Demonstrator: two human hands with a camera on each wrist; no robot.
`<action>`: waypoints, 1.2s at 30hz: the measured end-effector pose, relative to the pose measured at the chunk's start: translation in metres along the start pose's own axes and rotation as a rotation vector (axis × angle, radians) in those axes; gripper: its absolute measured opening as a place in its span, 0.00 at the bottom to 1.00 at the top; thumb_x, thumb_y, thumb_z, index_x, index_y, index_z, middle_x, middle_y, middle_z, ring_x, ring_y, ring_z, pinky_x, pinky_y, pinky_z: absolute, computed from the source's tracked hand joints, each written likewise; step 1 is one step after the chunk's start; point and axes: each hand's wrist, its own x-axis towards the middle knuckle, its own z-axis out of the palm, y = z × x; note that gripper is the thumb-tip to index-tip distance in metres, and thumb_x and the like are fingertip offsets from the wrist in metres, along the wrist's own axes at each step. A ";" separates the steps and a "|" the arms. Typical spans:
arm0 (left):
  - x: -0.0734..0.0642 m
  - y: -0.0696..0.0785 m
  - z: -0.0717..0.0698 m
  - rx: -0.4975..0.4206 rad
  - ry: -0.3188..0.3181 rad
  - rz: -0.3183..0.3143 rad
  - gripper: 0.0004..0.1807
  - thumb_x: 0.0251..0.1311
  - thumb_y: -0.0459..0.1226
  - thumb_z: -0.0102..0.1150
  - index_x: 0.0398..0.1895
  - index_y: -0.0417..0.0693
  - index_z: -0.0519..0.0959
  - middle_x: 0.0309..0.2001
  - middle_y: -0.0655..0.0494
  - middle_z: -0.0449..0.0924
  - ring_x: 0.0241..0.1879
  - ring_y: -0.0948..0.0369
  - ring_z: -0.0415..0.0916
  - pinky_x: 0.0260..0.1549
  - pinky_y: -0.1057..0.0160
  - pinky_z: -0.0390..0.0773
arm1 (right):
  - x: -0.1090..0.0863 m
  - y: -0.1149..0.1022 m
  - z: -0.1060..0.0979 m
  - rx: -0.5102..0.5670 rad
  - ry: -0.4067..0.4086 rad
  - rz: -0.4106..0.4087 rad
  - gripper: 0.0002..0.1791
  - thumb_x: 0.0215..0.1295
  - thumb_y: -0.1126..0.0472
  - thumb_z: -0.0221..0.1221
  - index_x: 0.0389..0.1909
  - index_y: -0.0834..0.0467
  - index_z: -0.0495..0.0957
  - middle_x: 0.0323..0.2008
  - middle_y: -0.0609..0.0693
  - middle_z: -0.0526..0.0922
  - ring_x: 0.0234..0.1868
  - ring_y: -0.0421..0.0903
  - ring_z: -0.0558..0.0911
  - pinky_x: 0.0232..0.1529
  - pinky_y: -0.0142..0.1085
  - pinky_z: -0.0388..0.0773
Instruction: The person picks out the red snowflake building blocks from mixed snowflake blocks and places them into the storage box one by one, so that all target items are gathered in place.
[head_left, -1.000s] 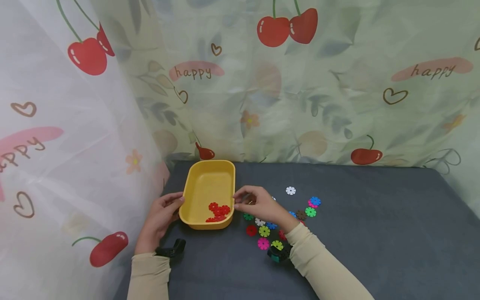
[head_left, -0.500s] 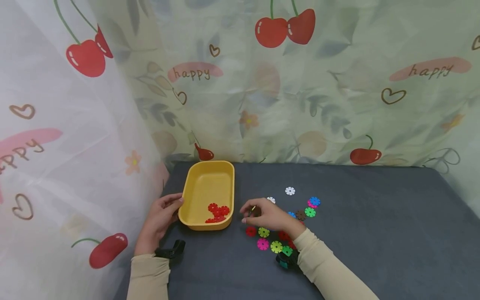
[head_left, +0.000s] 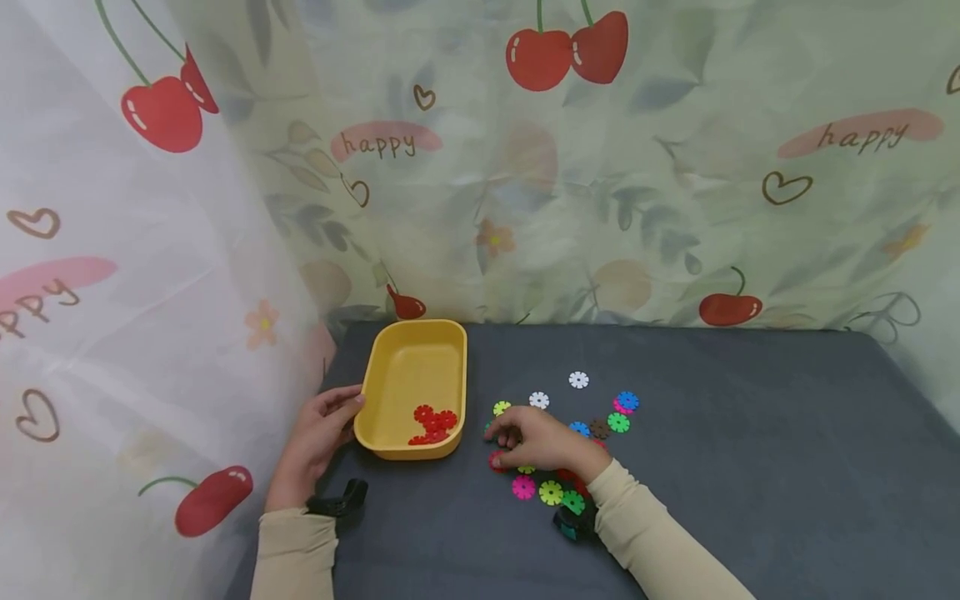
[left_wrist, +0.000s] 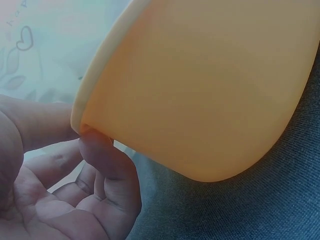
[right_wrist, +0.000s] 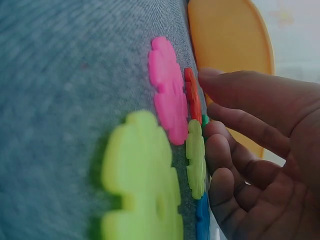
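My left hand (head_left: 313, 446) pinches the left rim of a yellow plastic tray (head_left: 412, 375) between thumb and fingers; in the left wrist view the thumb and a bent finger (left_wrist: 107, 155) meet at the rim. Several red notched discs (head_left: 435, 423) lie in the tray's near right corner. Low over the loose discs, my right hand (head_left: 543, 437) has its thumb tip right at a red notched disc (head_left: 494, 460), with thumb and forefinger apart. In the right wrist view, this red disc (right_wrist: 192, 95) shows beside the thumb tip, near a pink disc (right_wrist: 167, 90) and a yellow-green disc (right_wrist: 145, 180).
Loose notched discs spread around and under the right hand: white (head_left: 578, 380), blue (head_left: 627, 401), brown (head_left: 599, 429), green (head_left: 573, 502) and others. A dark grey cloth (head_left: 750, 467) covers the table. Patterned curtain (head_left: 630, 167) stands behind and at the left.
My right hand has left the tray's right rim and moved right and nearer to me, down among the discs. The left hand stays at the tray, and the red discs inside look the same.
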 end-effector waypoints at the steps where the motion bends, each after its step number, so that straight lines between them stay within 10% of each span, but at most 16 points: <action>1: 0.000 0.000 0.000 0.002 0.000 0.000 0.29 0.80 0.44 0.58 0.77 0.40 0.70 0.71 0.40 0.75 0.55 0.60 0.83 0.47 0.65 0.85 | 0.000 0.000 0.000 -0.005 -0.002 -0.003 0.16 0.63 0.59 0.76 0.50 0.57 0.88 0.40 0.50 0.85 0.42 0.44 0.80 0.46 0.32 0.80; 36: 0.001 0.000 0.000 0.015 0.009 -0.003 0.28 0.80 0.45 0.57 0.76 0.42 0.71 0.70 0.40 0.76 0.57 0.58 0.82 0.50 0.64 0.85 | -0.003 -0.005 -0.002 -0.025 -0.056 -0.041 0.11 0.61 0.63 0.77 0.38 0.54 0.83 0.33 0.46 0.81 0.36 0.44 0.78 0.39 0.34 0.78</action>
